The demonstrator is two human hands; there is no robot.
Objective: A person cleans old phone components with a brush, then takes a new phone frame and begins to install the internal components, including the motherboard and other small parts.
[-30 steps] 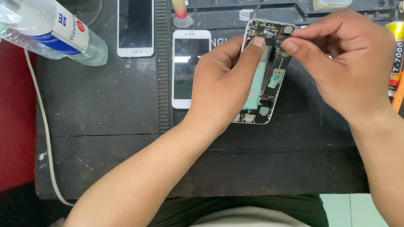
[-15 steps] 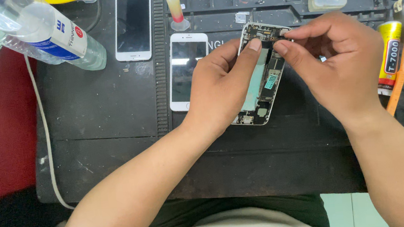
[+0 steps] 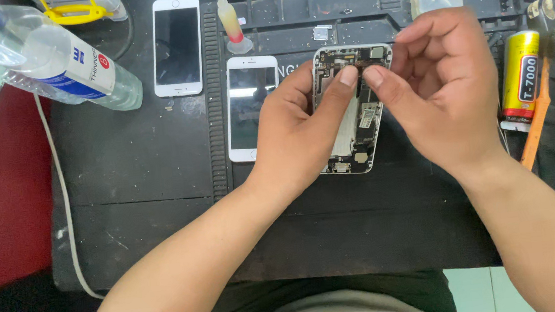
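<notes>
both hands point(image 3: 360, 102) edged upward, fingertips pinched together over opened phone chassis point(image 3: 354, 112), ribbed black rubber mat point(image 3: 146, 187)

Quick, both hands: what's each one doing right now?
Left hand: steadying the opened phone body, thumb on its top.
Right hand: fingertips pinched at the phone's top; whether they hold anything cannot be told.

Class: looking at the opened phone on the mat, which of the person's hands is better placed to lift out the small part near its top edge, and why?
Probably the right hand: its fingertips pinch at the top of the opened phone, while the left hand lies across the phone's body, steadying it.
</notes>
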